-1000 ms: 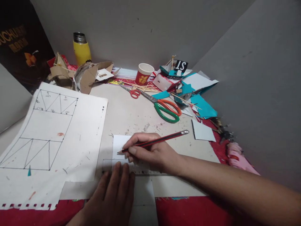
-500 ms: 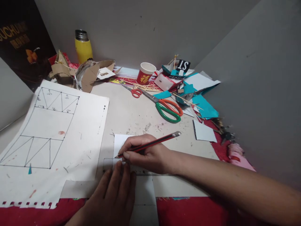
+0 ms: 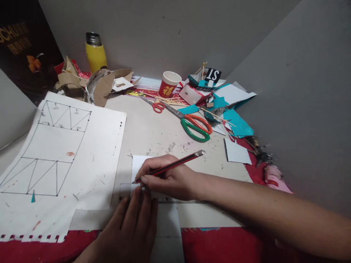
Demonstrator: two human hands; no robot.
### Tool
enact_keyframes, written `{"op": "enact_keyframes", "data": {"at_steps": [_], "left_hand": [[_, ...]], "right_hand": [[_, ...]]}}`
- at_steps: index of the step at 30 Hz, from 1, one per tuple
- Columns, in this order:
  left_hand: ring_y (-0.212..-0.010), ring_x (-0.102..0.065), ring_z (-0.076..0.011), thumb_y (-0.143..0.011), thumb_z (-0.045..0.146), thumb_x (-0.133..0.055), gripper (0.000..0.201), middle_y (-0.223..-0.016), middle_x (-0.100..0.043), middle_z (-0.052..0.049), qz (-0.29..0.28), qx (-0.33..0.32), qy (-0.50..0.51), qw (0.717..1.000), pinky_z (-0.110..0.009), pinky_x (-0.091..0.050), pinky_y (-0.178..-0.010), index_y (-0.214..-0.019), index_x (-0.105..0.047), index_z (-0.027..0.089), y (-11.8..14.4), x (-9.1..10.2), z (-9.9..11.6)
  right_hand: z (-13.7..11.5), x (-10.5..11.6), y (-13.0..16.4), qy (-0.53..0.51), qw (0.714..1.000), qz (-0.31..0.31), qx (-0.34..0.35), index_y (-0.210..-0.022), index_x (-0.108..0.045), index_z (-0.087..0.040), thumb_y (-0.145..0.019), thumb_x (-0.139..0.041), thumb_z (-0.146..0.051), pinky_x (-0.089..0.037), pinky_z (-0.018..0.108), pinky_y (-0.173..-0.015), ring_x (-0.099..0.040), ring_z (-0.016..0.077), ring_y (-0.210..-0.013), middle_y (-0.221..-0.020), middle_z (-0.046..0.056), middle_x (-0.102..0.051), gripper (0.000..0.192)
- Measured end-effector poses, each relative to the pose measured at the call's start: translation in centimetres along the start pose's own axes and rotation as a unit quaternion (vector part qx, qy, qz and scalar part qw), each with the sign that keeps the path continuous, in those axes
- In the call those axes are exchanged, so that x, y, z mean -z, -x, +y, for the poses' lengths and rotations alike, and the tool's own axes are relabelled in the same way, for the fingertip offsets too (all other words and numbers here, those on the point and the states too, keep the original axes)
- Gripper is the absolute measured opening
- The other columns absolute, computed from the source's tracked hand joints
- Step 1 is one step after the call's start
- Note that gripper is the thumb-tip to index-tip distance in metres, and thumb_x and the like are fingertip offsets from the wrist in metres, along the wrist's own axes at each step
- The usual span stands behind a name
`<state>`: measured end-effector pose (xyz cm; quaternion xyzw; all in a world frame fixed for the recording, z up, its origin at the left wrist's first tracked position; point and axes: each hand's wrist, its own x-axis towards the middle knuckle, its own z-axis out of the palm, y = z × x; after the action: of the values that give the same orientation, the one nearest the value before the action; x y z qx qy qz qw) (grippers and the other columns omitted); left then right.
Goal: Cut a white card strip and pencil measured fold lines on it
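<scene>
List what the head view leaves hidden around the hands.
- Pencil tip contact: too small to tell.
- Clear ruler markings: blurred, partly under the left hand and right hand.
- White strip: cut off by the bottom edge.

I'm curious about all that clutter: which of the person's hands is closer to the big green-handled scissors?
The right hand, holding a pencil, lies below the scissors with bare table between. The left hand presses a ruler farther down, near the table's front edge.
</scene>
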<state>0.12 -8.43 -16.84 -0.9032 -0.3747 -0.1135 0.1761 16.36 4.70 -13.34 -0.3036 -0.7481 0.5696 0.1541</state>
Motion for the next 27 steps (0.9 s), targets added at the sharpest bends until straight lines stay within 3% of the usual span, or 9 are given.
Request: {"op": "enact_keyframes", "data": {"at_steps": [11,18,27], "left_hand": [[-0.113,-0.064,-0.0290,-0.095,0.018,-0.034,0.039,-0.122,-0.070,-0.013,-0.001,0.000,0.011,1.000,-0.040,-0.043,-0.095,-0.123,-0.060,0.009,-0.14,0.13,-0.07],[-0.114,-0.063,-0.0293,-0.094,0.021,-0.038,0.040,-0.124,-0.069,-0.015,-0.003,-0.008,-0.001,1.000,-0.040,-0.043,-0.095,-0.124,-0.060,0.009,-0.07,-0.06,-0.15],[-0.116,-0.061,-0.0291,-0.094,0.021,-0.038,0.040,-0.123,-0.069,-0.014,-0.009,0.023,0.023,0.999,-0.040,-0.043,-0.095,-0.124,-0.062,0.010,-0.04,0.10,0.26]], "right_hand": [[-0.61,-0.11,-0.75,0.021,0.999,-0.008,-0.023,-0.075,-0.068,-0.014,-0.078,-0.055,-0.012,-0.044,0.020,-0.057,-0.055,0.0100,-0.063,-0.070,0.000,-0.064,0.013],[-0.44,-0.06,-0.48,-0.024,0.999,0.007,-0.034,-0.073,-0.066,-0.014,-0.076,-0.054,-0.012,-0.045,0.021,-0.058,-0.057,0.0104,-0.062,-0.070,0.000,-0.065,0.012],[-0.75,0.10,-0.50,0.031,0.999,0.000,-0.017,-0.072,-0.065,-0.015,-0.076,-0.054,-0.012,-0.045,0.022,-0.059,-0.056,0.0113,-0.065,-0.071,0.001,-0.065,0.012]]}}
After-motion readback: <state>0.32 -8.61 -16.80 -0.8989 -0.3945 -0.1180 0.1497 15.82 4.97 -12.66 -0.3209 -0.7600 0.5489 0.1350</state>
